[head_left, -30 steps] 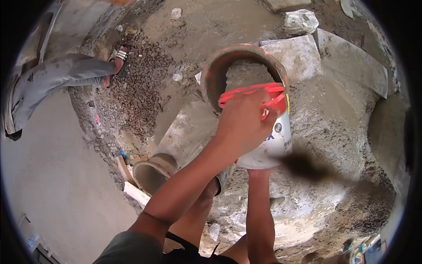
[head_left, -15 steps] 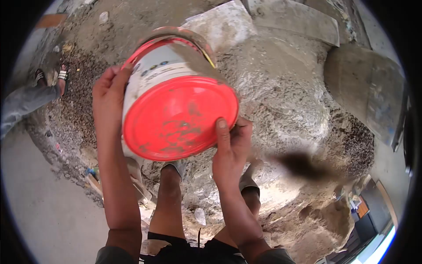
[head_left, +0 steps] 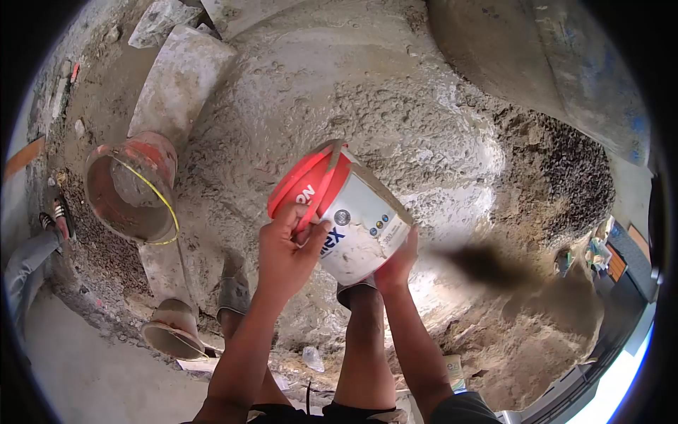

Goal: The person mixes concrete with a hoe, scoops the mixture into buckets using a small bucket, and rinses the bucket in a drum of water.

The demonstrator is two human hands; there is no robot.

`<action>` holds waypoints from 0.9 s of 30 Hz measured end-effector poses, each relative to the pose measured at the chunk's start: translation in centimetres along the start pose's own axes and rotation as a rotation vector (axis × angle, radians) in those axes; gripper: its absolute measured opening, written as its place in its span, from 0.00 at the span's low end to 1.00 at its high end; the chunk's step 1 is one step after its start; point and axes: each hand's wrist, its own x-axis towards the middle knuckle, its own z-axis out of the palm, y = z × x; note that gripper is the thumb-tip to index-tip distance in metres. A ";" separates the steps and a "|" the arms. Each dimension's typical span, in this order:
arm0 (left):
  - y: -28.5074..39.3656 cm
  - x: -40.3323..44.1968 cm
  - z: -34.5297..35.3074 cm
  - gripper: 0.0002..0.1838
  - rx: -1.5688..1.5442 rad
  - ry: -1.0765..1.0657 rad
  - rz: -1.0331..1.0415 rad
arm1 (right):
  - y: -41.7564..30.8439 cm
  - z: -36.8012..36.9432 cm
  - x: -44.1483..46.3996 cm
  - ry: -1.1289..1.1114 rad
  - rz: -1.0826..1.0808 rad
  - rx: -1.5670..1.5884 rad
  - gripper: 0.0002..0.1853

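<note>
A white and red paint bucket (head_left: pixel 364 233) is tilted in front of me, its red rim towards the upper left and its side facing the camera. The inside of it is hidden. My left hand (head_left: pixel 289 247) is closed around the red handle strap at the bucket's side. With my right hand (head_left: pixel 399 261) I grip the base end at the lower right; some of those fingers are hidden beneath it. Under the bucket spreads a wet grey mortar mix (head_left: pixel 339 92).
A mortar-coated red bucket (head_left: pixel 148 152) with a yellow handle stands at left, and a smaller dirty bucket (head_left: pixel 173 328) lies below it. Pale slabs (head_left: pixel 183 78) edge the mix. A large curved sheet (head_left: pixel 522 56) is at upper right, dark gravel (head_left: pixel 572 166) beneath it. Someone's sandalled foot (head_left: pixel 62 218) shows far left.
The bucket has turned from showing its red base to showing its printed side. My left hand has shifted onto the handle strap. The view has swung right, and two other buckets now show at left.
</note>
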 end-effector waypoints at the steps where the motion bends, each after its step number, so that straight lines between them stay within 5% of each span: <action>1: -1.7 2.2 4.8 0.08 -0.001 -0.090 -0.001 | -2.7 -4.3 2.8 0.059 0.043 0.045 0.34; 2: -5.6 4.7 10.2 0.08 0.009 -0.135 0.149 | -5.5 -8.1 5.2 0.078 -0.027 -0.046 0.37; 4: -8.0 9.1 19.6 0.09 -0.073 -0.350 0.068 | -11.5 -16.6 9.8 0.151 0.007 0.071 0.46; 5: -10.9 11.6 24.7 0.12 -0.052 -0.384 0.141 | -14.2 -20.4 11.6 0.079 -0.071 -0.139 0.50; 7: -14.5 14.9 32.7 0.14 -0.201 -0.423 0.179 | -19.1 -21.5 14.4 0.205 -0.008 0.124 0.53; 11: -18.3 20.7 38.5 0.20 0.010 -0.409 0.259 | -19.9 -23.3 24.5 0.266 -0.120 -0.280 0.39; 17: -16.3 23.6 26.3 0.10 -0.047 -0.117 0.286 | -16.3 -16.0 29.2 0.198 -0.184 -0.428 0.32; 21: -18.8 25.5 14.6 0.08 -0.229 -0.054 0.104 | -9.7 -2.2 29.9 0.373 -0.312 -0.664 0.40; 27: -21.8 24.2 2.1 0.07 -0.608 0.045 0.075 | -1.6 8.5 30.7 0.103 -0.295 -0.870 0.36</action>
